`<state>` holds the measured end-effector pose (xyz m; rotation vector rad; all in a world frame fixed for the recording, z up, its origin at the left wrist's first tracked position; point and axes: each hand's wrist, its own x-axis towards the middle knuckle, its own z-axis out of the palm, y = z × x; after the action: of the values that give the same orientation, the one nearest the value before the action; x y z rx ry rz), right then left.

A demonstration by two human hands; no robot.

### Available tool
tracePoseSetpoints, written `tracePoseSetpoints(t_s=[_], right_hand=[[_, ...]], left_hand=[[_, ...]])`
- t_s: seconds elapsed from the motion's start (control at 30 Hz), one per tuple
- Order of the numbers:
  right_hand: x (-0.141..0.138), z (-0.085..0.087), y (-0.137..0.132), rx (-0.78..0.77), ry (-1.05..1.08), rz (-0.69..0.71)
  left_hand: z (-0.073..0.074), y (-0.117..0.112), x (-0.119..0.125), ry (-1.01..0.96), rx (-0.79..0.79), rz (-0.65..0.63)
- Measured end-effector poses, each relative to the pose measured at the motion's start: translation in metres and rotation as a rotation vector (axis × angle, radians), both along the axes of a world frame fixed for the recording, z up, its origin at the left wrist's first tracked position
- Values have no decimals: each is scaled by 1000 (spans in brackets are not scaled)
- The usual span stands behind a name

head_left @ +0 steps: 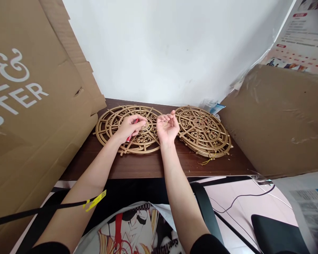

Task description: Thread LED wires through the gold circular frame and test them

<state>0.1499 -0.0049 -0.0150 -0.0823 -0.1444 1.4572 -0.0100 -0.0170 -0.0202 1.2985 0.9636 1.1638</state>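
Observation:
My left hand (132, 127) is over the left gold openwork disc (107, 132), its fingers closed round a slim red tool (128, 138) whose kind I cannot make out. Near its fingertips shows a thin yellow thread (149, 125). My right hand (168, 127) is turned palm up between the two stacks of discs, fingers curled and thumb near the fingertips. Fine thread seems to cross its palm toward the left hand. To its right lies another stack of round gold discs (222, 143) with scrollwork and spokes.
The discs lie on a dark brown table (145, 169) against a white wall (161, 53). Cardboard (42, 88) walls the left side, and more cardboard (275, 120) the right. Loose yellow thread (208, 161) hangs at the right stack's front. A clear plastic bag (210, 105) sits behind it.

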Motion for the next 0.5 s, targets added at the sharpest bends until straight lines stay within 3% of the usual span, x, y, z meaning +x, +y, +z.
tracePoseSetpoints(t_s=[0.1,0.23,0.37,0.5], right_hand=[[0,1,-1,-36,-130,-50],[-5,0,0,-141,-458,-90],[-19,-8,1,-102,-953,-121],[-28,-16,-2,74,-1554,-218]], left_hand=[[2,1,-1,-159,-34,20],[5,2,-2,-281,-45,42],[7,1,-2,-319,-48,89],[6,1,-2,-329,-23,96]])
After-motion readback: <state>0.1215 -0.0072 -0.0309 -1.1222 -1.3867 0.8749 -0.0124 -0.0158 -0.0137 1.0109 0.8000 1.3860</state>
